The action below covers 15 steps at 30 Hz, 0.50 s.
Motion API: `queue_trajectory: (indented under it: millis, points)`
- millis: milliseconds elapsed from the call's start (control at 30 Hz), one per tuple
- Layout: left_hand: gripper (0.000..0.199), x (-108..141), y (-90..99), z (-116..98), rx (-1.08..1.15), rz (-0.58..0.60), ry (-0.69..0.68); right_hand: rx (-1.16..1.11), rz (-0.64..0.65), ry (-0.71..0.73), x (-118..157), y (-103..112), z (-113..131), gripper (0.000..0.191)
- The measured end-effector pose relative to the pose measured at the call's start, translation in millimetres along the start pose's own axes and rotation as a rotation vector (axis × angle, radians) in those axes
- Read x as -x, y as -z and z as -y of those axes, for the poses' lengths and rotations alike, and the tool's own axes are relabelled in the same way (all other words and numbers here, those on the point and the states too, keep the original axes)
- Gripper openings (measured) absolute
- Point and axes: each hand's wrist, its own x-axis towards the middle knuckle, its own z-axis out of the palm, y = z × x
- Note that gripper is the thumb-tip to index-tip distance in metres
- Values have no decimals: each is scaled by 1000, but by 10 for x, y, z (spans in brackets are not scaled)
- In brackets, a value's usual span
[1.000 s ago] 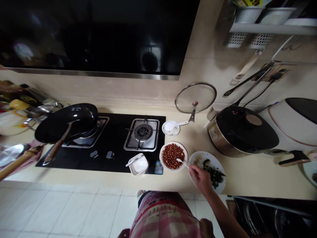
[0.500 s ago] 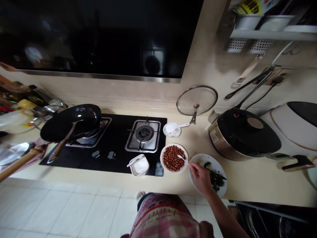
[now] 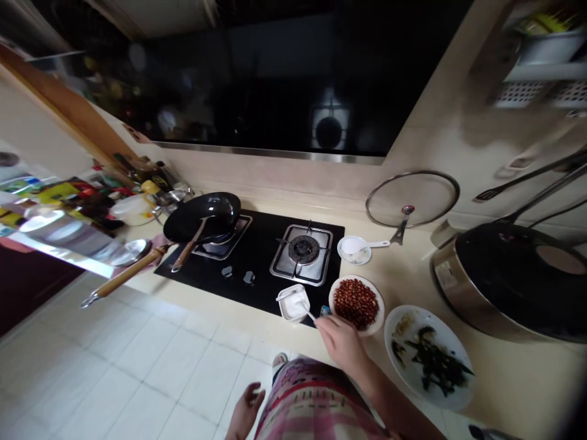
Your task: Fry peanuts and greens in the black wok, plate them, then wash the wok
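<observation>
My right hand (image 3: pixel 342 343) pinches a small white spoon (image 3: pixel 309 311). Its tip is in a small square white tub (image 3: pixel 285 310) of white grains or powder at the front of the hob. Just beyond my right hand is a white bowl (image 3: pixel 380 318) full of red-brown peanuts (image 3: pixel 355 302). My left hand (image 3: pixel 247 406) hangs low in front of the counter, fingers loosely curled and apart, holding nothing. To the right lies a white plate (image 3: pixel 452 396) with dark green cooked vegetables (image 3: pixel 438 366).
A black wok (image 3: pixel 188 223) with a wooden-handled turner (image 3: pixel 189 247) sits on the left burner. The right burner (image 3: pixel 302 250) is bare. A small dish (image 3: pixel 358 256) bears a white ladle-like spoon (image 3: pixel 355 245). Behind stand a glass lid (image 3: pixel 413 195) and a large cooker (image 3: pixel 452 281).
My right hand has moved left with the small spoon, from over the peanuts to the white tub. My left hand has come into view, and the camera has turned left.
</observation>
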Motion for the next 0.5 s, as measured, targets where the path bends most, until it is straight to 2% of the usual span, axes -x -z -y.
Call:
queue_trajectory:
  millis: [100, 167, 200, 267, 300, 367, 400, 433, 500]
  points:
    - [48, -223, 114, -301, 192, 59, -261, 104, 159, -20, -235, -40, 123, 28]
    - [76, -331, 202, -555, 250, 37, -414, 57, 175, -51, -233, -13, 122, 28]
    - [84, -369, 241, -677, 254, 11, -491, -1, 173, -95, -175, 0, 92, 37]
    - [89, -422, 293, -889, 271, -16, -600, -224, 121, -296, 30, -2, -18, 54]
    - [90, -440, 303, -979, 292, -9, -633, -377, 78, -454, 156, -23, -89, 49]
    - [92, -467, 290, -1137, 372, 48, -674, -654, 26, -761, 388, -101, -238, 27]
    - [95, -474, 269, -1210, 417, 81, -697, -823, 11, -893, 470, -151, -307, 25]
    - [98, -475, 243, -1280, 458, 112, -725, -1006, -4, -989, 520, -201, -372, 26]
    - [99, -454, 182, -1407, 537, 158, -781, -1332, -41, -1057, 532, -288, -490, 26]
